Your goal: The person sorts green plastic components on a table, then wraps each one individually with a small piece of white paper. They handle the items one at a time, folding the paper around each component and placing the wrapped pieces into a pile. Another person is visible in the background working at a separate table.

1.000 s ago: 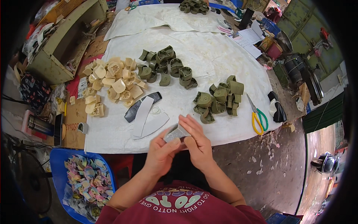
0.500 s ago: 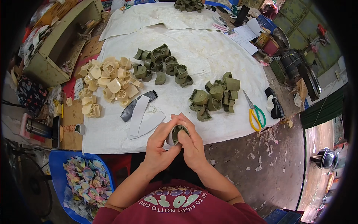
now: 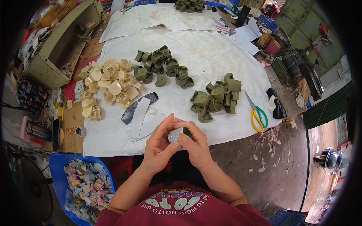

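Note:
At the near edge of the table, a small olive-green shoe heel (image 3: 186, 132) with a silvery glitter covering (image 3: 174, 135) on its side is held between my two hands. My left hand (image 3: 158, 145) curls round its left side, thumb against the glittery surface. My right hand (image 3: 198, 148) closes on the other side, its thumb pressing near the rim. Just beyond my left hand lie white cut sheets (image 3: 140, 116) and a dark curved strip (image 3: 130, 113). Olive heels (image 3: 217, 98) sit in a pile ahead of my right hand.
Beige heels (image 3: 113, 81) are heaped at the left, more olive heels (image 3: 158, 60) in the middle. Scissors (image 3: 256, 115) with yellow and green handles lie at the right edge. A blue tub (image 3: 58, 169) of colourful pieces stands lower left. A covered heel (image 3: 80, 131) rests by the cardboard.
The heel has turned in my hands: its hollow top faced up before, and now its glittery side shows. My fingers have shifted round it.

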`<state>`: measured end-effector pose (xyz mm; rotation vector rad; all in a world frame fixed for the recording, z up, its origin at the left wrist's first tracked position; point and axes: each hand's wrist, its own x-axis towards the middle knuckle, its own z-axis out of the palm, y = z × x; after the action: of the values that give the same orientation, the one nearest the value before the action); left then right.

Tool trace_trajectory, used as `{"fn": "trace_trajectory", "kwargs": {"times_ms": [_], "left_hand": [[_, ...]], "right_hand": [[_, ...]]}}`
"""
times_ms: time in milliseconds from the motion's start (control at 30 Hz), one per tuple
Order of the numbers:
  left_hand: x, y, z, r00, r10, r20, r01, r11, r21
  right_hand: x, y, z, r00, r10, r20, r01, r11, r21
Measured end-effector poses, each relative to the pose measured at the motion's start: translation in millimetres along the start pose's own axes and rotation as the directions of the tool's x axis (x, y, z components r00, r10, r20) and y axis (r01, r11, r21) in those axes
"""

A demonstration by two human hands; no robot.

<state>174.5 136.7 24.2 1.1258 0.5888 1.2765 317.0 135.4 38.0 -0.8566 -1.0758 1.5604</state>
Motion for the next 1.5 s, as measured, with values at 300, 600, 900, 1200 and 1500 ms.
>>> {"fn": "trace_trajectory", "kwargs": {"times_ms": [300,600,900,1200,1500], "left_hand": [[-5.6,-5.6,-0.4,0.988,0.118,0.099,-0.139,0.96,0.242],[-4.3,0.9,1.2,0.988,0.149,0.046,-0.15,0.988,0.03],[-4.7,0.2,3.2,0.998,0.061,-0.014,-0.062,0.994,-0.093],[-4.1,-9.3,5.6,0.994,0.092,-0.052,-0.09,0.995,0.046],[-8.4,-4.5,-7.2,0.991,-0.133,-0.008,0.126,0.954,-0.271]], "right_hand": [[3.6,10.0,0.4,0.994,-0.033,-0.1,0.046,0.99,0.131],[2.9,-8.8,-1.9,0.998,0.055,0.008,-0.055,0.943,0.328],[4.0,3.0,-6.6,0.997,0.067,0.033,-0.074,0.953,0.294],[4.7,11.3,-3.7,0.998,-0.012,0.064,0.001,0.984,0.178],[1.5,8.6,-13.5,0.983,0.004,0.182,-0.03,0.989,0.144]]}}
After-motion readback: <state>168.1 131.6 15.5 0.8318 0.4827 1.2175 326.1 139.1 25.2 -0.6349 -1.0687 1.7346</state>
